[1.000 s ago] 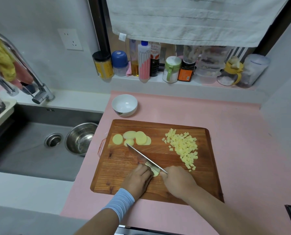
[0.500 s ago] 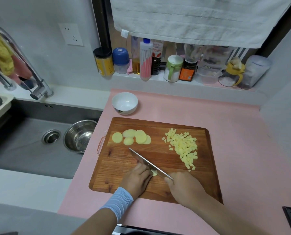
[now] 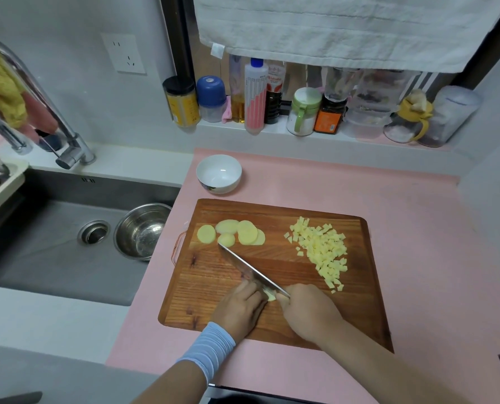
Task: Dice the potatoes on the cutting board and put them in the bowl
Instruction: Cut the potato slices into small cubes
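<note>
**Friend:** Where are your hands?

**Me:** Both are over the near part of the cutting board (image 3: pixel 208 290). My left hand (image 3: pixel 240 312) has its fingers curled, and they press down on a small potato bit (image 3: pixel 270 295). Only a little of the bit shows, by my fingertips.

**Friend:** And the other hand?

**Me:** My right hand (image 3: pixel 308 312) is wrapped tight round the handle of the knife (image 3: pixel 250 268). The handle is hidden in my fist. The blade runs from my hand away and to the left. It meets the potato bit right beside my left fingers. Its tip is near the round slices (image 3: pixel 240 233).

**Friend:** Where is the rest of the potato?

**Me:** The round slices lie on the far left of the board, and some sit partly on top of others. A heap of little cubes (image 3: pixel 321 249) lies on the far right of the board.

**Friend:** And the bowl?

**Me:** The white bowl (image 3: pixel 219 186) sits on the pink mat (image 3: pixel 417 258), just past the far left corner of the board.

**Friend:** What else is there?

**Me:** The sink (image 3: pixel 39 263) is on the left with a steel bowl (image 3: pixel 141 231) in it. The tap (image 3: pixel 71 153) is at its far side. Jars and bottles (image 3: pixel 254 94) stand in a row by the far wall. A white towel (image 3: pixel 344 27) hangs above them. I have a blue band (image 3: pixel 209 346) on my left wrist.
</note>
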Demonstrator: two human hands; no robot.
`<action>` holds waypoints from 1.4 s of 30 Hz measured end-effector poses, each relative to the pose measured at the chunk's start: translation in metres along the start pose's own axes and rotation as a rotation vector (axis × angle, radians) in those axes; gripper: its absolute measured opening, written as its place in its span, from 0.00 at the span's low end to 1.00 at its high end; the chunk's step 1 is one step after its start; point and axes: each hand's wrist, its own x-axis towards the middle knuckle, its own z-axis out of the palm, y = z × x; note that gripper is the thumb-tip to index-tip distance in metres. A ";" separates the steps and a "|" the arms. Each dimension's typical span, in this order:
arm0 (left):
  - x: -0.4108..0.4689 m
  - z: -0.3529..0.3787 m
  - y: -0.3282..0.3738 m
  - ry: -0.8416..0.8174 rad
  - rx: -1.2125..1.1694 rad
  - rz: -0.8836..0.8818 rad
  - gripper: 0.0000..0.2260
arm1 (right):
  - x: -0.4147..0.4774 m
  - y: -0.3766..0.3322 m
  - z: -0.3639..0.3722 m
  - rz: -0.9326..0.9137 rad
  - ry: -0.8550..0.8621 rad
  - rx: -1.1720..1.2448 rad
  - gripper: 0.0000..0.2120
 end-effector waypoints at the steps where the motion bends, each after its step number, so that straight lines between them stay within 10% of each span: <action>1: 0.000 0.000 0.000 0.003 -0.005 0.001 0.07 | 0.000 -0.001 -0.001 0.001 -0.004 0.001 0.19; 36: -0.001 -0.015 -0.003 -0.041 -0.180 -0.009 0.04 | 0.005 0.000 -0.013 0.000 -0.051 0.058 0.21; 42: 0.031 -0.072 -0.018 0.349 -0.113 -0.473 0.09 | -0.007 0.017 -0.040 -0.092 0.053 0.009 0.17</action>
